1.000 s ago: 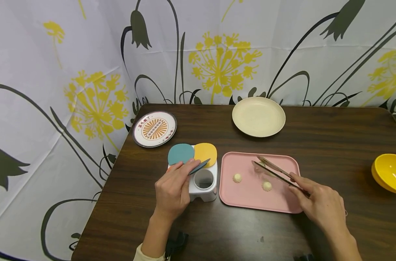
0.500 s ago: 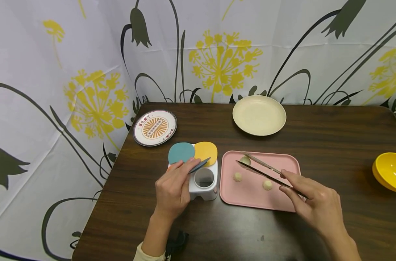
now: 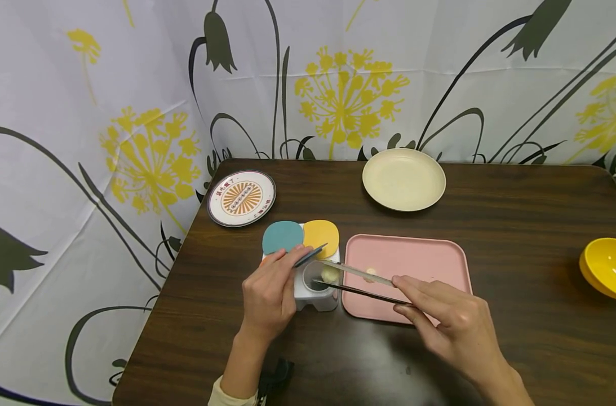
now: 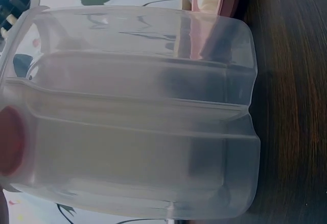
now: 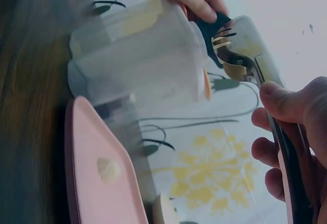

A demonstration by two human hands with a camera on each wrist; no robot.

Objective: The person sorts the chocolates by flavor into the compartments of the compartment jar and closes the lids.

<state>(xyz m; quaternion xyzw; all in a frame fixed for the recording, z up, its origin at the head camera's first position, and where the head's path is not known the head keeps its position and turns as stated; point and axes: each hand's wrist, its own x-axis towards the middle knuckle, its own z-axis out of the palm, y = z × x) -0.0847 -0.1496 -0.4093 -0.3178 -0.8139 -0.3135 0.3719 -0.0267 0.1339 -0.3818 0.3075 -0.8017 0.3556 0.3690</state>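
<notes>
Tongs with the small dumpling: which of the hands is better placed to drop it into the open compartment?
The right hand. It grips the tongs, whose tips hold the dumpling over the open compartment of the white container. The left hand is busy holding up the blue lid.

Both hands bare: left hand (image 3: 268, 298), right hand (image 3: 452, 329). No gloves, rings or watch visible. Pale cream sleeve cuff (image 3: 221, 396) showed at left wrist. Right forearm bare to frame edge.
</notes>
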